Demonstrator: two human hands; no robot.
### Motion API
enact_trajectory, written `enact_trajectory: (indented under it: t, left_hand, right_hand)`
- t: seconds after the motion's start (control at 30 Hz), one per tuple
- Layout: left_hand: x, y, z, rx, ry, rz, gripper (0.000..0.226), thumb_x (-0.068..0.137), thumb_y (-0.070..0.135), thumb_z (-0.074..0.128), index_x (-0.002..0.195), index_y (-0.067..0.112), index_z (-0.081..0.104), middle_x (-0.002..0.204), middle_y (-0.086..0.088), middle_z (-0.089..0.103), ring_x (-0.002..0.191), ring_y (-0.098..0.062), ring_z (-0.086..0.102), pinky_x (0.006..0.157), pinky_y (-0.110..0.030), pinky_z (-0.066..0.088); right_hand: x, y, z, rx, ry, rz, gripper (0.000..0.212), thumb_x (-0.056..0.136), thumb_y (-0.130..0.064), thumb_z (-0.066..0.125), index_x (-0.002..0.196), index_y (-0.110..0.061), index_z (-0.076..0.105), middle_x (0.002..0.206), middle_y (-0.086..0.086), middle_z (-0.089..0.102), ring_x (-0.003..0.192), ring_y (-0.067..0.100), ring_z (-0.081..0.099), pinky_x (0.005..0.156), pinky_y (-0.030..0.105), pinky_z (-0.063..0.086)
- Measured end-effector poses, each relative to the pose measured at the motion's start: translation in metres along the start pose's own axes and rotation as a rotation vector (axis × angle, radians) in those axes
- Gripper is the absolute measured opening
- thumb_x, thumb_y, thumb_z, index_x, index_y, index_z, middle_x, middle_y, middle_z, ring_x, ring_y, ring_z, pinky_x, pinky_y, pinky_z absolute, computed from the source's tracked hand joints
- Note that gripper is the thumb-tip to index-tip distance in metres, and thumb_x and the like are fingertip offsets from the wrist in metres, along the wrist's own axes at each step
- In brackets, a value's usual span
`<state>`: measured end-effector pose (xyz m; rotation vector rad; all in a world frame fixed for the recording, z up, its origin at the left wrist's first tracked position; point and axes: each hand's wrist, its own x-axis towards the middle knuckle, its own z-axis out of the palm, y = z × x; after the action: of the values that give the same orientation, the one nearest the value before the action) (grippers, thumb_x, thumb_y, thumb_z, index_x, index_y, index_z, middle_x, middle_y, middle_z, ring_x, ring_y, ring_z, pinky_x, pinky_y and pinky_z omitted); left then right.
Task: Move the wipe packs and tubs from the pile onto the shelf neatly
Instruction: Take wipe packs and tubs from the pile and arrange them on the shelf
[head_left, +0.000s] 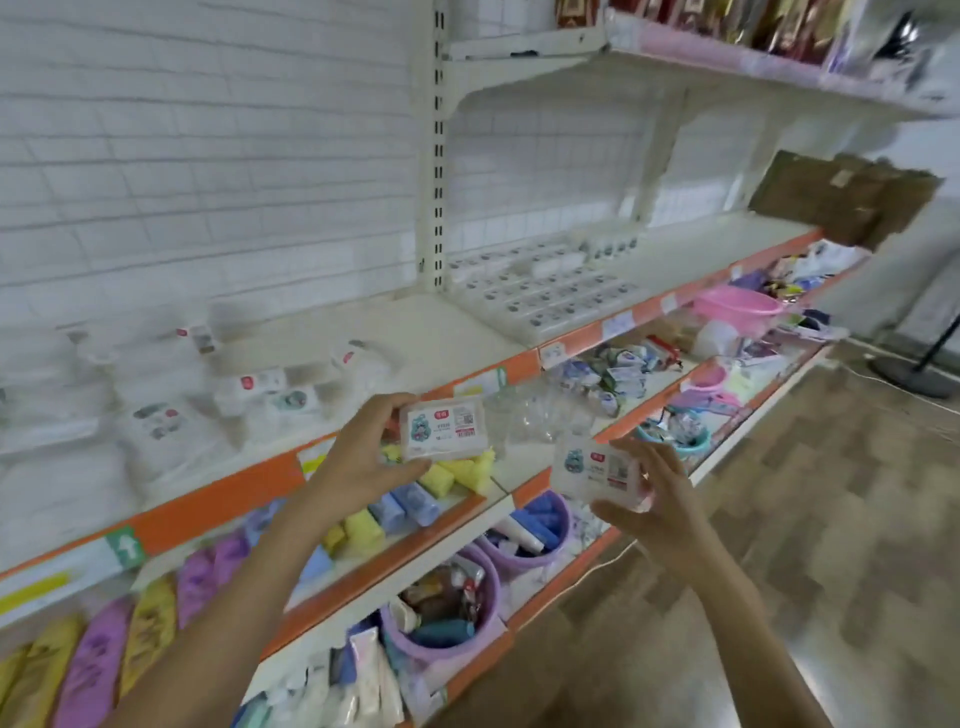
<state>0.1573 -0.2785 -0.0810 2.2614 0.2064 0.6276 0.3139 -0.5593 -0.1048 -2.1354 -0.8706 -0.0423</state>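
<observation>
- The left hand has its fingers and thumb curled round a small white wipe pack, thumb under it, fingers on its top edge.
- That pack's label has a red square logo, a little blue-green cartoon figure and a square code; the small print is too blurry to read.
- The right hand grips a second wipe pack the same way, with its fingers over the top corner and thumb below.
- This second pack shows the same red logo and cartoon figure, also too blurred to read.
- The two packs are near each other but apart, the second one at about 4 o'clock from the first.
- Both packs are held in the air, just in front of the orange shelf edge.
- At about 9 o'clock from the left hand, a blurry pile of white packs and tubs lies on the white shelf.
- At about 1 o'clock from the hands, neat rows of white packs lie flat on the same shelf.
</observation>
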Motion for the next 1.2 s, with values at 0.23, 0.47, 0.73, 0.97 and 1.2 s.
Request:
enact_trajectory:
  t: [0.23,0.47,0.73,0.97,1.2]
  left_hand:
    - [-0.005,0.028,0.122,-0.05,-0.144,-0.103,0.058,0.066,0.036,0.074,0.114,0.032,0.042,0.113,0.008,0.047,0.103,-0.006,0.046,0.081,-0.014,0.041]
    - [0.021,0.032,0.204,-0.014,-0.243,-0.168,0.06,0.072,0.015,0.076,0.124,0.017,0.046,0.116,0.001,0.049,0.101,-0.01,0.049,0.072,-0.012,0.039]
    - [0.116,0.04,0.267,-0.014,-0.203,-0.11,0.058,0.072,0.019,0.077,0.121,0.019,0.047,0.113,0.006,0.047,0.103,-0.008,0.048,0.072,-0.005,0.039]
    - [0.211,0.054,0.283,-0.051,-0.091,-0.122,0.064,0.061,0.046,0.072,0.116,0.032,0.043,0.112,0.017,0.045,0.102,0.003,0.048,0.075,-0.005,0.039]
    - [0.282,0.061,0.267,0.023,0.035,-0.117,0.061,0.073,0.021,0.078,0.124,0.024,0.045,0.118,0.013,0.047,0.102,0.0,0.047,0.076,0.0,0.034]
  right_hand:
    - [-0.076,0.083,-0.06,-0.067,0.059,0.167,0.069,0.063,-0.013,0.084,0.124,-0.012,0.053,0.11,-0.002,0.042,0.107,0.024,0.048,0.091,0.035,0.044]
    - [-0.08,0.146,-0.098,-0.064,0.079,0.258,0.063,0.066,-0.021,0.083,0.121,-0.014,0.054,0.1,-0.021,0.038,0.092,0.011,0.049,0.071,0.012,0.036]
    - [0.005,0.223,-0.135,-0.06,0.077,0.248,0.062,0.063,-0.018,0.085,0.118,-0.014,0.056,0.1,-0.019,0.041,0.096,0.016,0.052,0.072,0.009,0.036]
    - [0.127,0.267,-0.162,-0.039,0.033,0.15,0.063,0.064,-0.019,0.084,0.116,-0.032,0.051,0.103,-0.022,0.039,0.102,0.015,0.05,0.078,0.014,0.041]
    - [0.243,0.279,-0.165,-0.035,-0.083,0.01,0.065,0.066,-0.021,0.082,0.124,-0.02,0.051,0.116,-0.005,0.042,0.102,0.017,0.051,0.084,0.03,0.051]
